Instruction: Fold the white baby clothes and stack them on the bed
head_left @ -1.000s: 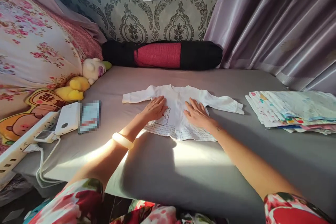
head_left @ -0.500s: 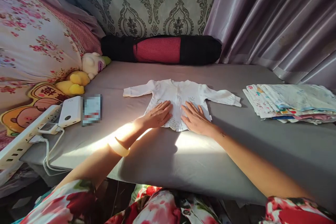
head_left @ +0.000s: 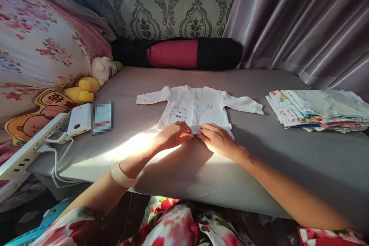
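A small white baby shirt [head_left: 198,105] lies spread face up, its sleeves stretched out to both sides. A bear print shows on its left front and a smaller drawing on its right. At the bottom hem, near the middle button line, my left hand [head_left: 174,135] is closed with the fingertips pinching the cloth. Right beside it my right hand [head_left: 217,138] also pinches the hem with bent fingers. Both hands partly cover the lower edge of the shirt.
Folded printed cloths [head_left: 319,109] are stacked at the right. To the left are a power strip [head_left: 37,144], a white power bank [head_left: 79,119], a blurred packet [head_left: 102,118] and plush toys [head_left: 83,88]. A black and red roll [head_left: 173,53] lies along the wall.
Both hands have moved from lying flat on the shirt's front down to its bottom hem, and their fingers have closed on the cloth. The bear print is now uncovered.
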The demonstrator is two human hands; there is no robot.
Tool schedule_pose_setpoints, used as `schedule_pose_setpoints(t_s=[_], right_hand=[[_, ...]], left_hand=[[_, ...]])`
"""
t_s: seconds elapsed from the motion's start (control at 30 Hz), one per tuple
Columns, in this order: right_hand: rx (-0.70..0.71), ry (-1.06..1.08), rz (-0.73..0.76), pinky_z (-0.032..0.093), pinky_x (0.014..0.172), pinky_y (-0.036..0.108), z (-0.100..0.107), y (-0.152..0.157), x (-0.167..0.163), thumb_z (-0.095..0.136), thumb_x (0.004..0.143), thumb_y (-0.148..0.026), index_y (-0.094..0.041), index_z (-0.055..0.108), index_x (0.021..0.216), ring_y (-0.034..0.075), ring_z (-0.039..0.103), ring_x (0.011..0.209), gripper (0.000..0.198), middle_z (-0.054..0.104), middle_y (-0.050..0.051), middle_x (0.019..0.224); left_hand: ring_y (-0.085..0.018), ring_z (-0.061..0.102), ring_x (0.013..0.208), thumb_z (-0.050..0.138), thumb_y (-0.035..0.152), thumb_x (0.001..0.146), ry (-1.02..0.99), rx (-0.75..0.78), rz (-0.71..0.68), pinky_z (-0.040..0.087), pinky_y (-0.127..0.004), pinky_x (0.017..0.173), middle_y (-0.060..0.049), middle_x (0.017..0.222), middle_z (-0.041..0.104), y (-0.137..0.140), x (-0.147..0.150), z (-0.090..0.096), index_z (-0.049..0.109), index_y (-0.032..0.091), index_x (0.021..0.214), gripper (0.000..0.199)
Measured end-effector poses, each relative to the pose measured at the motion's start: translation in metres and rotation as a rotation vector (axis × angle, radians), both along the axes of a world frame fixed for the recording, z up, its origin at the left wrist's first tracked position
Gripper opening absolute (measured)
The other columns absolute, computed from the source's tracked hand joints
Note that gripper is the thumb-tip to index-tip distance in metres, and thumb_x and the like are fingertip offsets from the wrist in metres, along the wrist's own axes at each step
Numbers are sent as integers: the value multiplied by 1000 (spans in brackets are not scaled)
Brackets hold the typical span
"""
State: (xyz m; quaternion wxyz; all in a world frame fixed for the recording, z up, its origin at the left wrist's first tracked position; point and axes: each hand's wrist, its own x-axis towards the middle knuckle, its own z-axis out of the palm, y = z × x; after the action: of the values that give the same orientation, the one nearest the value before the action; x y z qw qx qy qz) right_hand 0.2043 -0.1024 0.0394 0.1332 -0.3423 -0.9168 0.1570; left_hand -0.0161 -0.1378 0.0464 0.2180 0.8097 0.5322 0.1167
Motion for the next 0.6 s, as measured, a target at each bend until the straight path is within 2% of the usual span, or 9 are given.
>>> schedule_pose_setpoints(t_s=[0.07,0.13,0.2,0.27,0.3,0.37,0.43,0.5,0.6], right_hand=[[-100,90,-93,40,68,26,-1,8,-1,43,98,-28,-21,56,69,16,54,74,33,57,1,74],[-247,191,-203,32,57,25,-2,18,-1,42,98,-35,-22,45,61,13,45,59,39,45,-4,59],[-364,273,-287,25,52,25,-1,25,-1,41,96,-41,-22,37,58,11,36,52,43,33,-6,53],[-392,316,-332,23,51,25,1,25,-1,42,95,-44,-22,35,57,11,34,51,44,30,-7,51],[-382,318,-334,24,51,25,2,23,-2,42,96,-44,-22,37,57,11,35,51,44,31,-6,51],[-346,291,-253,33,55,25,6,15,-1,42,96,-40,-21,49,61,13,46,57,41,44,-4,56],[-305,232,-86,43,67,26,11,6,0,42,98,-36,-21,63,73,16,58,74,35,61,0,72],[-265,165,42,47,83,29,14,0,2,42,99,-34,-24,71,87,19,62,93,33,69,2,93],[-158,125,7,46,97,34,11,2,2,39,101,-33,-24,73,97,20,61,108,35,70,5,111]], left_hand=[[-17,62,82,45,39,95,-2,-5,78,46,-28,74,-3,87,68,4,1,0,68,22,90,28],[-15,60,72,42,40,96,-25,1,171,45,-26,67,-2,79,67,7,3,2,66,21,84,33],[-13,59,66,40,40,97,-61,25,245,44,-25,64,-1,75,66,7,6,4,65,21,80,36],[-13,59,66,39,39,97,-83,39,273,45,-25,64,-1,75,66,5,8,6,65,20,79,36],[-14,60,69,41,38,96,-88,37,242,46,-26,66,-1,78,68,3,8,7,66,21,80,34],[-16,64,82,47,37,93,-96,27,98,48,-27,76,-2,88,71,-2,7,9,69,23,85,27],[-18,64,92,51,35,91,-94,5,-21,48,-28,83,-2,96,72,-5,5,12,71,25,88,23],[-17,66,88,49,34,91,-87,-27,20,50,-28,80,-2,94,73,-5,2,15,71,25,88,24],[-18,67,81,43,34,95,-85,25,186,52,-30,75,-3,90,73,4,3,14,70,22,91,30]])
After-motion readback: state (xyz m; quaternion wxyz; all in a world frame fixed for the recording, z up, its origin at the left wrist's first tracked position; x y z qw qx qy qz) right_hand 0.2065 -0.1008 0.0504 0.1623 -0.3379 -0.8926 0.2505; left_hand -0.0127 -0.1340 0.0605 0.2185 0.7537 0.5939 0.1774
